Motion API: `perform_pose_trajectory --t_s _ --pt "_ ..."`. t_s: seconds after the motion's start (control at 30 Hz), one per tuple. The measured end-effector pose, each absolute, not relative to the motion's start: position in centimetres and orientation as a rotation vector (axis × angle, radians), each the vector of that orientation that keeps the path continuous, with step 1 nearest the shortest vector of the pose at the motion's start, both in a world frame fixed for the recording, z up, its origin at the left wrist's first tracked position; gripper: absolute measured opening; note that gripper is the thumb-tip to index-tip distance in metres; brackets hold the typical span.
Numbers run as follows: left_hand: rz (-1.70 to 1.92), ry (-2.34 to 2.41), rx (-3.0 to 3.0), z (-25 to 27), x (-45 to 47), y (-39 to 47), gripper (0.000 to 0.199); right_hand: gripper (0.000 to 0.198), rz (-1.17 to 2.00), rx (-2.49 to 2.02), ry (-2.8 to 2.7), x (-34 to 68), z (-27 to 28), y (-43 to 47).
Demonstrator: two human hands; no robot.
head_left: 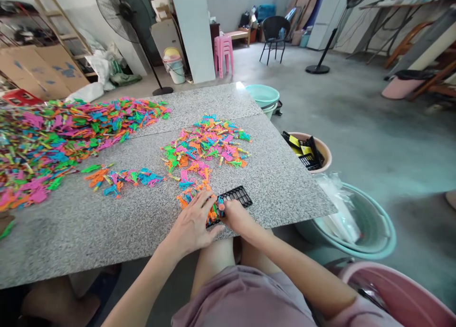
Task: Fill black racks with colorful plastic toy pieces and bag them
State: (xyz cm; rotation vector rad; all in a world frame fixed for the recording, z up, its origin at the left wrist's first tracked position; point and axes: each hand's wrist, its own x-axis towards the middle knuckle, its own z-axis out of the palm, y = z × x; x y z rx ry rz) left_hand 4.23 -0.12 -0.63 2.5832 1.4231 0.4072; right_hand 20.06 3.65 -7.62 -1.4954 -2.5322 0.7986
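A small black plastic grid tray (236, 195) lies near the front edge of the speckled table, several orange, blue and green plastic toy guns (213, 215) in its left part. My left hand (195, 219) lies over that filled part with its fingers stretched out and the thumb apart. At the tray's middle, my right hand (235, 216) is closed, its fingertips at a blue toy gun (221, 206) with an orange end. Its fingers are partly hidden. Just beyond the hands spreads a loose pile of bright toy guns (208, 144).
A far larger heap of toy pieces (71, 137) covers the table's left side, with a small cluster (124, 179) nearer. Right of the table (281, 184) stand a tub of black trays (308, 151), a green tub (386, 232) holding clear plastic bags, and a pink tub (402, 282).
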Motion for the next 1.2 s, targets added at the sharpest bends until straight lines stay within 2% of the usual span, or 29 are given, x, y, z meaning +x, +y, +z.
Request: perform_pose_trajectory --t_s 0.1,0.23,0.8,1.0,1.2 --pt "0.458 1.436 2.616 -1.3 4.3 0.2 0.040 0.015 0.785 -1.483 -2.509 20.1 -7.7 3.5" --pt "0.487 1.436 2.662 -2.1 4.0 0.4 0.034 0.011 0.845 -1.389 -2.380 20.4 -8.5 3.0" --pt "0.433 1.508 2.603 -1.6 4.7 -0.3 0.040 0.014 0.907 -1.138 -2.224 21.7 -10.8 2.5" --pt "0.466 1.510 2.615 -1.6 4.7 -0.4 0.037 0.012 0.863 -1.190 -2.349 21.6 -9.9 3.0" --pt "0.493 1.546 2.634 -1.5 4.8 -0.3 0.035 0.021 0.885 -1.240 -2.541 20.7 -8.3 3.9"
